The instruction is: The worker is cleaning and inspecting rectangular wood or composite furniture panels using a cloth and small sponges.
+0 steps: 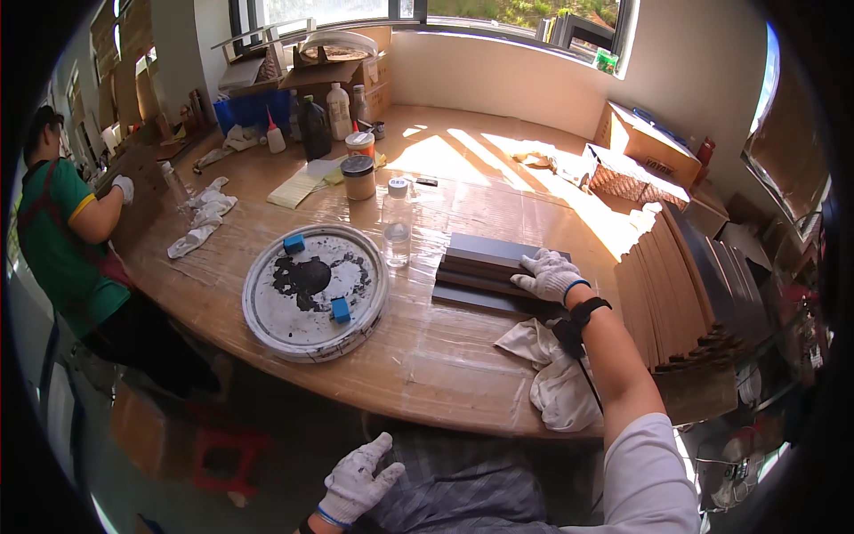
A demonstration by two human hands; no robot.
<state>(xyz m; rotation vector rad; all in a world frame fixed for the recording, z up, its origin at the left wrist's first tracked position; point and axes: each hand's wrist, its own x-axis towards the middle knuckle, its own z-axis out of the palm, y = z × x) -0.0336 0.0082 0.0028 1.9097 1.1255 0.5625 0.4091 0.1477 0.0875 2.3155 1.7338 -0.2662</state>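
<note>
My right hand (pixel 546 276), in a white glove, grips the right end of a dark board (pixel 485 257) with a brown edge. That board lies with other dark boards (pixel 480 296) on the table; the fingertips are partly hidden. My left hand (pixel 358 482), also gloved, is held low in front of my lap, off the table. It is empty, with its fingers apart. A crumpled white cloth (pixel 562 400) lies just below my right wrist. Left of the boards stands a clear bottle (pixel 398 236) with liquid in it.
A round white lid (pixel 267 311) bears black smears and two blue blocks (pixel 340 310). Brown-edged boards (pixel 663 285) are stacked at the right. Jars (pixel 358 178), bottles (pixel 339 111) and boxes stand at the back. Another person (pixel 76 236) works at the left.
</note>
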